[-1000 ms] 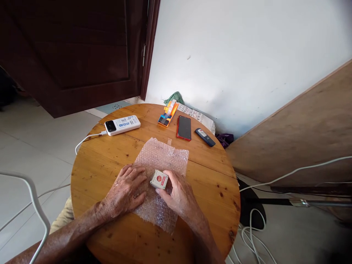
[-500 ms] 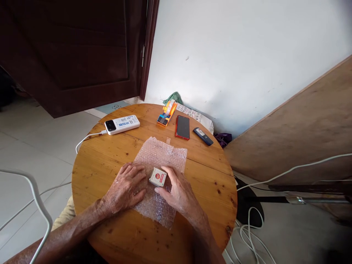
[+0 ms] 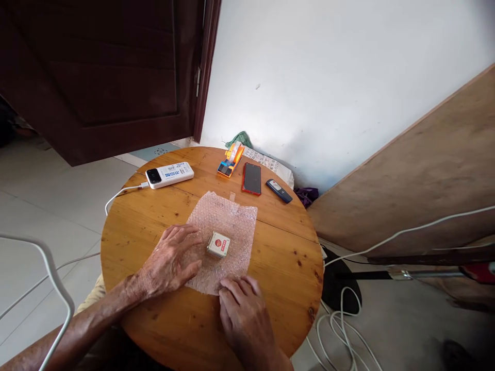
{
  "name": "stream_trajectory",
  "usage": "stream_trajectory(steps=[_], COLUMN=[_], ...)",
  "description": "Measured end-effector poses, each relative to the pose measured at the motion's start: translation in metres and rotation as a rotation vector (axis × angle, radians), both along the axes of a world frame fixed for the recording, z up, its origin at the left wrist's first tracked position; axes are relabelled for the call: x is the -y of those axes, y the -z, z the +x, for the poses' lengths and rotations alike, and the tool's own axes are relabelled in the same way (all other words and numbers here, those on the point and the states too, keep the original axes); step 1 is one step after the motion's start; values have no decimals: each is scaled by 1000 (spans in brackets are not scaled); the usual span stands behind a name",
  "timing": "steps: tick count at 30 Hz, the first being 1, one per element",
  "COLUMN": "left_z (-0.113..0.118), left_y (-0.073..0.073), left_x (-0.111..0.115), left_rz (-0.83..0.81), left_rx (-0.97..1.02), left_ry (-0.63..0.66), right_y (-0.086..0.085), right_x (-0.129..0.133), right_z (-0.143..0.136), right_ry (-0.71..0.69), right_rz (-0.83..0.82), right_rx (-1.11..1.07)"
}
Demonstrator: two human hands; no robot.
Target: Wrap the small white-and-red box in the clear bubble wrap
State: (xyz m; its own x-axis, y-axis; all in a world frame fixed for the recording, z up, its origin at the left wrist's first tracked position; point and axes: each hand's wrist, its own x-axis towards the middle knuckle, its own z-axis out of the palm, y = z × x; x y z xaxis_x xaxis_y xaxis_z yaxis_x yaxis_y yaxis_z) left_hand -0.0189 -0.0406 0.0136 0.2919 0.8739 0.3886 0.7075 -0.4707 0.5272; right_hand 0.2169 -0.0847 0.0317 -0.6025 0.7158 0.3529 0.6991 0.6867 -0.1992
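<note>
A small white box with a red round mark [image 3: 218, 244] lies on a sheet of bubble wrap [image 3: 228, 211], a little below its middle. My left hand [image 3: 172, 257] rests over the sheet's left edge, its fingers and thumb spread and holding nothing. At the near edge of the wrap, my right hand [image 3: 242, 306] has its fingers curled over the sheet's border, closed on it. The right thumb is mostly hidden beneath the fingers. Neither hand touches the box.
On the far part of the round wooden table [image 3: 286, 257] lie a white power bank [image 3: 172, 175] with a cable, an orange tape dispenser [image 3: 231, 159], a red-edged phone [image 3: 251, 179] and a dark blue handheld device [image 3: 279, 190]. A short strip of tape [image 3: 232, 197] sits at the wrap's far edge.
My right hand has let go of the box and moved toward me to the wrap's near edge, where its fingers have closed. My left hand stays nearly in place, its fingers slightly raised.
</note>
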Motion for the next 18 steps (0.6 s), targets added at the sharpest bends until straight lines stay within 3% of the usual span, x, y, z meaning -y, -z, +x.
stream_trajectory(steps=[2,7,13,18], left_z=[-4,0,20,30], left_y=[-11,-32,-25,-17], left_x=[3,1,-17,-25], left_rz=[-3,26,29,29], left_rx=[-3,-82,-70,125], left_ry=[18,91,40,35], right_y=[-4,-38,-57,-71], right_x=[-3,-29,-68,-100], right_z=[0,2,8,6], right_ry=[13,77,182,86], right_rz=[-21,-133,-310,-590], right_rx=[-96,-153,-31,-174])
